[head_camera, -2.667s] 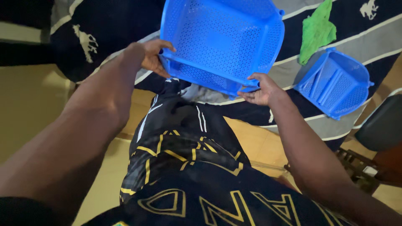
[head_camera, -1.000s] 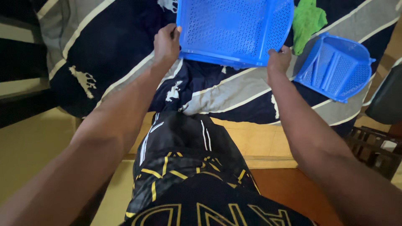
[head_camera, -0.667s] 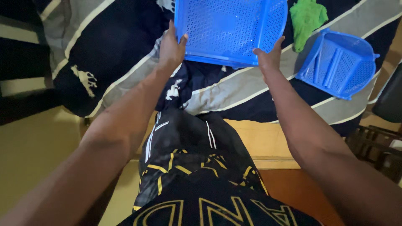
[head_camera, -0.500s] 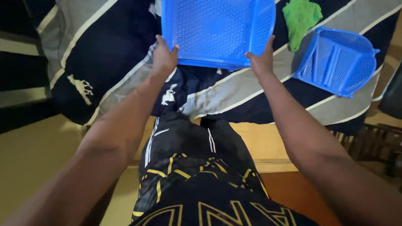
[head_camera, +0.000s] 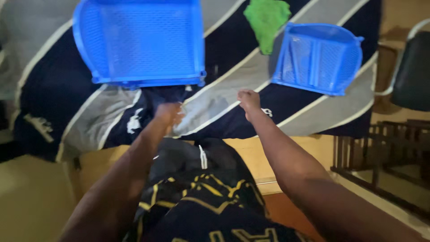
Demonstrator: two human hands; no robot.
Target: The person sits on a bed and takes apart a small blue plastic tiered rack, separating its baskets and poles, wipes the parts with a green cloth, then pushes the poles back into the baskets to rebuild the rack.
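So nearest to us there's the dark garment with yellow lettering [head_camera: 197, 201] hanging down at the bottom of the view, and behind it the tan bed edge [head_camera: 286, 152]. Both our arms reach out over that toward the bedspread [head_camera: 233, 71], which is navy with grey and white stripes. Our left hand [head_camera: 169, 113] sits low over the rumpled grey and navy cloth [head_camera: 134, 117] near the bed edge; it's blurred, the fingers look curled in, and we honestly can't tell if it's gripping any of that cloth or just resting on it. Our right hand [head_camera: 249, 99] is a bit to the right of it, over a white stripe, fingers bunched loosely and holding nothing as far as we can see. Neither hand is on a basket right now. Just beyond the left hand, the big blue mesh basket [head_camera: 141, 42] lies on the bedspread, its near rim just past our fingertips but apart from them, open side facing up at us. Off to the right and well apart from our right hand there's a 2nd, smaller blue basket [head_camera: 318, 58], tipped on its side on a grey stripe. Just left of that one, further back, a green cloth [head_camera: 268, 20] lies on the spread. Far right, off the bed, we get a dark chair [head_camera: 414, 71] and some dark wooden slats [head_camera: 385, 157] below it.
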